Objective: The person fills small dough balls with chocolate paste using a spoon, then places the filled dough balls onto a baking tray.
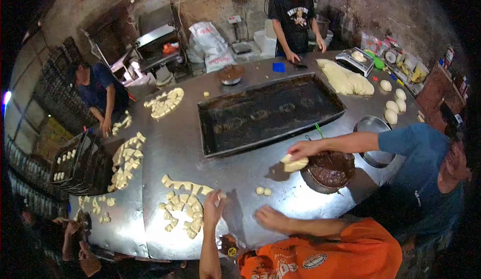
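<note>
My left hand (213, 210) is raised at the right end of a strip of cut dough pieces (188, 185), its fingers closed on a small dough piece (222, 196). More dough pieces (193, 210) lie in a curved cluster beside that wrist. My right hand (272, 218) is low over the steel table (240, 179), fingers curled down; whatever is beneath them is hidden. Just beyond it sit small dough balls (263, 191). To the right, a co-worker's hand (304, 150) holds a flat piece of dough (294, 164) by a pot of dark brown paste (329, 171).
A large dark baking tray (270, 111) takes up the table's middle. A round metal pan (373, 154), a dough slab (343, 78) and a scale (354, 60) are at the right. Stacked trays (85, 164) stand left. Other people work at the far side and left.
</note>
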### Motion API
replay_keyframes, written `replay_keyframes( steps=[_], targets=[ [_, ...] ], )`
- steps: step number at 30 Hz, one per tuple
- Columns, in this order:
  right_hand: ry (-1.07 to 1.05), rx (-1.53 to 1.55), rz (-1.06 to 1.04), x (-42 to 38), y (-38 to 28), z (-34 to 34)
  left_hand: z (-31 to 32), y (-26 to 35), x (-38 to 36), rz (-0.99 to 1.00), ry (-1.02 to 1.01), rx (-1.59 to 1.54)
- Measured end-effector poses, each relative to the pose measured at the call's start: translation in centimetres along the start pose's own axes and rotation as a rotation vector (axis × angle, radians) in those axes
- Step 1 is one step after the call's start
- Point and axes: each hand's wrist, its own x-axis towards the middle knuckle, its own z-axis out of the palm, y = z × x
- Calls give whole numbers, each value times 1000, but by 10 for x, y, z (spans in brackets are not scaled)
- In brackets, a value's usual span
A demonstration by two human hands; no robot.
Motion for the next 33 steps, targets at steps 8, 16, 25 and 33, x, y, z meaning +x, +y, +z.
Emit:
replay_keyframes(
  steps=[8, 16, 25, 33],
  targets=[
    [-8, 209, 254, 3, -14, 10, -3, 98, -50, -394, 212, -734],
    [67, 350, 529, 11, -29, -15, 3, 106, -88, -486, 375, -1027],
    [142, 488, 972, 16, 16, -42, 20, 111, -106, -535, 387, -1097],
    [138, 1457, 1021, 69, -1, -122, 44, 146, -76, -426, 62, -873]
  ],
)
